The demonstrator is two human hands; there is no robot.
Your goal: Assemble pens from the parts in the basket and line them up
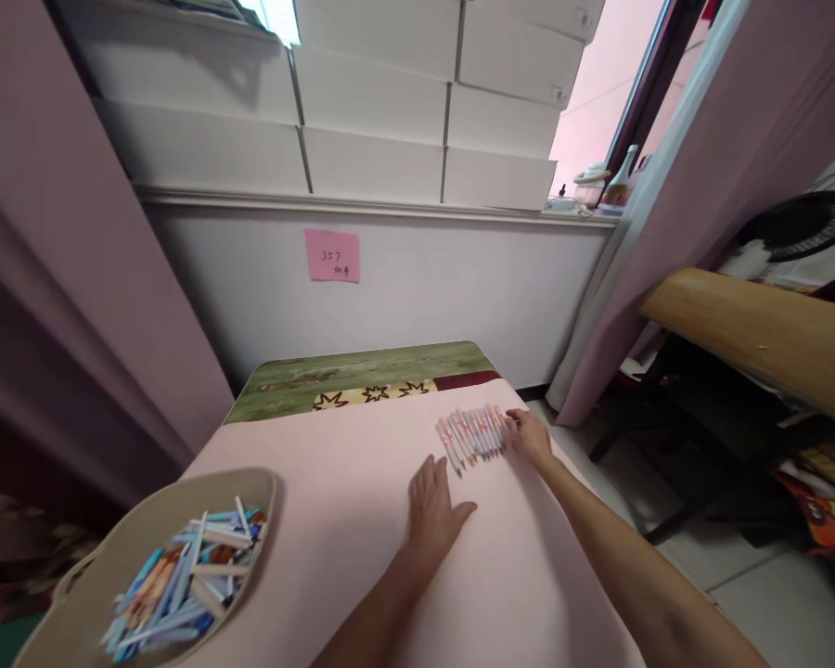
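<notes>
A row of slim pens (471,434), pale with red markings, lies side by side on the pink tabletop covering (334,520). My right hand (530,438) rests at the row's right end, its slightly bent fingers against the outermost pen and not wrapped round it. Just in front of the row's left end is my left hand (431,506), palm down, thumb spread from the fingers, nothing in it. A beige basket (273,501) at the lower left holds many loose pens (181,584) in blue, white, orange and brown, piled at different angles.
Beyond the pink covering shows a green wood-patterned table end (362,366). A pink note (332,256) is stuck on the wall. White boxes (376,167) are stacked on the sill. To the right stand a wooden-topped table (758,325) and a curtain (640,232).
</notes>
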